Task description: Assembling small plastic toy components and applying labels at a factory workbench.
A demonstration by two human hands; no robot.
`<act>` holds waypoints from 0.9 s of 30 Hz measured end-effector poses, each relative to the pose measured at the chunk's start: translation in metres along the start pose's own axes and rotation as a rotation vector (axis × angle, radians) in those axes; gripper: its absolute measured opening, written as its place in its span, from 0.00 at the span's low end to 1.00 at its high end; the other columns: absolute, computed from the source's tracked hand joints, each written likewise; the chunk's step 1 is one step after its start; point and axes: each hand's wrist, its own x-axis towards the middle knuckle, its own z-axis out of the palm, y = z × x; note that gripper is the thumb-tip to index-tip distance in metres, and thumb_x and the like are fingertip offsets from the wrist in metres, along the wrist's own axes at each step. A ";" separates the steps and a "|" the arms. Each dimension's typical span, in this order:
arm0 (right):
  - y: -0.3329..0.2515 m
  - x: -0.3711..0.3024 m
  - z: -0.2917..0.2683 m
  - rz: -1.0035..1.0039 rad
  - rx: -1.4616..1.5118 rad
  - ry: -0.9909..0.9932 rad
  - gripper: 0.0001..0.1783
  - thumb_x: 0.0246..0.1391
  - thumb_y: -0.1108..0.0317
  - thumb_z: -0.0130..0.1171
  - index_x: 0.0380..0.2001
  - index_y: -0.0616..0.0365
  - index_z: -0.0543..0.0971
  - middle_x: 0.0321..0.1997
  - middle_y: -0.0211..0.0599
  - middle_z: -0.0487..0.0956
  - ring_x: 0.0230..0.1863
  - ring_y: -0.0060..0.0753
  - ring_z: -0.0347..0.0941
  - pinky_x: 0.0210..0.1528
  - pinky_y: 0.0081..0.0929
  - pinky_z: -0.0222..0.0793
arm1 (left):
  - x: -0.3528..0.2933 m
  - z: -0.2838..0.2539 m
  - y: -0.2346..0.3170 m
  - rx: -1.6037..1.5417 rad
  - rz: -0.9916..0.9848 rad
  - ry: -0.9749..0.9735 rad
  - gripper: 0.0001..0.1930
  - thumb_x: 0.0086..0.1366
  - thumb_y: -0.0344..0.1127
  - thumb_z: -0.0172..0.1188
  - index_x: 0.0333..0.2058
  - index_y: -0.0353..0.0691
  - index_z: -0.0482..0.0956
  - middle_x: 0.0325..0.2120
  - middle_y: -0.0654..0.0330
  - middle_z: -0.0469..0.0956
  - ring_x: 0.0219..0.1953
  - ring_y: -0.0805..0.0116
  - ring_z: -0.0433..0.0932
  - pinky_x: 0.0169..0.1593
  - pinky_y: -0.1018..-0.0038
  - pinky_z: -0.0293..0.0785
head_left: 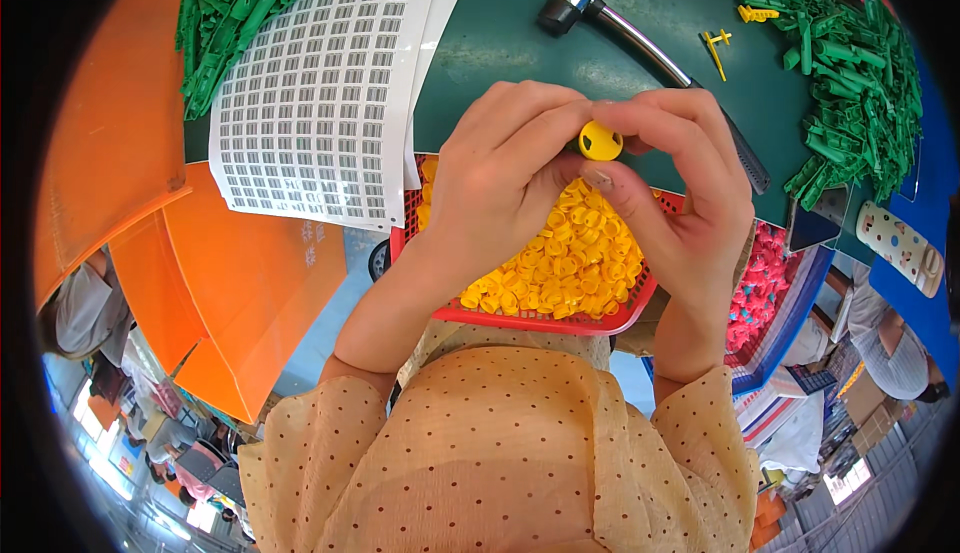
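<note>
A small round yellow plastic piece (601,140) with dark marks on its face is pinched between my two hands, over the table's near edge. My left hand (500,168) closes on its left side, thumb below and fingers above. From the right, my right hand (695,183) grips it between thumb and index finger. Beneath my hands sits a red plastic basket (590,327), heaped with small yellow ring-like pieces (560,263). My hands partly cover the basket.
On the green table (490,33) lie printed sticker sheets (310,93), a mallet (640,38), yellow scraps (716,51), and green plastic piles at left (235,13) and right (850,83). A phone (818,218), patterned case (900,246), pink pieces (755,293) and orange box (240,283) stand around.
</note>
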 end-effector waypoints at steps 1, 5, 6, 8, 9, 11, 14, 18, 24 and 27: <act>-0.001 0.000 0.000 0.015 -0.005 -0.007 0.15 0.41 0.80 0.65 0.36 0.61 0.77 0.35 0.37 0.73 0.35 0.30 0.72 0.36 0.23 0.70 | 0.001 0.002 -0.001 -0.001 -0.002 0.000 0.18 0.48 0.17 0.59 0.41 0.32 0.77 0.39 0.56 0.75 0.38 0.64 0.75 0.39 0.77 0.73; 0.001 0.002 0.002 0.038 0.074 0.008 0.14 0.41 0.80 0.64 0.36 0.62 0.77 0.36 0.36 0.72 0.35 0.29 0.71 0.37 0.22 0.69 | 0.004 0.007 -0.007 -0.014 0.063 0.104 0.17 0.43 0.22 0.64 0.36 0.38 0.77 0.32 0.62 0.76 0.31 0.61 0.74 0.33 0.70 0.71; 0.003 0.002 0.002 0.051 0.114 0.004 0.14 0.41 0.80 0.64 0.36 0.62 0.76 0.36 0.36 0.72 0.35 0.27 0.70 0.37 0.21 0.69 | 0.004 0.007 -0.007 -0.011 0.068 0.114 0.17 0.43 0.22 0.64 0.36 0.38 0.77 0.31 0.62 0.76 0.31 0.61 0.74 0.33 0.70 0.71; 0.006 0.001 0.003 0.065 0.154 -0.002 0.14 0.42 0.80 0.64 0.36 0.62 0.76 0.36 0.35 0.72 0.35 0.26 0.69 0.37 0.20 0.68 | 0.005 0.008 -0.007 -0.017 0.061 0.124 0.17 0.42 0.22 0.64 0.36 0.38 0.78 0.31 0.62 0.76 0.30 0.62 0.74 0.32 0.71 0.71; 0.007 0.000 0.005 0.078 0.185 0.013 0.14 0.42 0.79 0.64 0.36 0.62 0.75 0.36 0.35 0.72 0.34 0.25 0.69 0.38 0.20 0.68 | 0.006 0.008 -0.006 -0.024 0.055 0.133 0.18 0.42 0.22 0.65 0.36 0.38 0.78 0.31 0.62 0.76 0.30 0.62 0.74 0.31 0.71 0.71; 0.009 -0.001 0.006 0.091 0.215 0.026 0.14 0.42 0.79 0.65 0.36 0.62 0.75 0.37 0.34 0.72 0.34 0.25 0.68 0.38 0.20 0.67 | 0.006 0.009 -0.007 -0.020 0.061 0.145 0.18 0.42 0.22 0.65 0.36 0.39 0.79 0.31 0.62 0.77 0.30 0.62 0.74 0.31 0.72 0.72; 0.010 0.000 0.007 0.108 0.230 0.026 0.15 0.42 0.78 0.65 0.36 0.62 0.75 0.37 0.34 0.72 0.35 0.24 0.68 0.38 0.19 0.67 | 0.006 0.009 -0.007 -0.022 0.063 0.161 0.18 0.42 0.22 0.65 0.36 0.39 0.79 0.30 0.62 0.77 0.30 0.63 0.74 0.31 0.72 0.72; 0.010 0.001 0.005 0.127 0.247 0.013 0.15 0.42 0.77 0.66 0.35 0.62 0.75 0.36 0.34 0.72 0.34 0.24 0.68 0.38 0.19 0.67 | 0.007 0.009 -0.007 -0.019 0.071 0.164 0.18 0.41 0.22 0.65 0.35 0.39 0.79 0.30 0.62 0.77 0.29 0.63 0.74 0.31 0.72 0.72; 0.007 -0.001 0.006 0.124 0.206 0.022 0.15 0.41 0.77 0.67 0.35 0.62 0.75 0.36 0.33 0.72 0.34 0.23 0.67 0.37 0.19 0.66 | 0.006 0.011 -0.010 0.021 0.105 0.186 0.18 0.40 0.21 0.64 0.35 0.39 0.79 0.29 0.62 0.77 0.29 0.63 0.74 0.30 0.72 0.71; 0.011 -0.003 0.008 0.110 0.217 0.013 0.18 0.40 0.77 0.68 0.37 0.61 0.75 0.37 0.33 0.71 0.36 0.23 0.67 0.39 0.19 0.66 | 0.005 0.011 -0.012 -0.004 0.095 0.190 0.17 0.41 0.22 0.65 0.35 0.39 0.79 0.29 0.62 0.76 0.29 0.62 0.74 0.30 0.72 0.71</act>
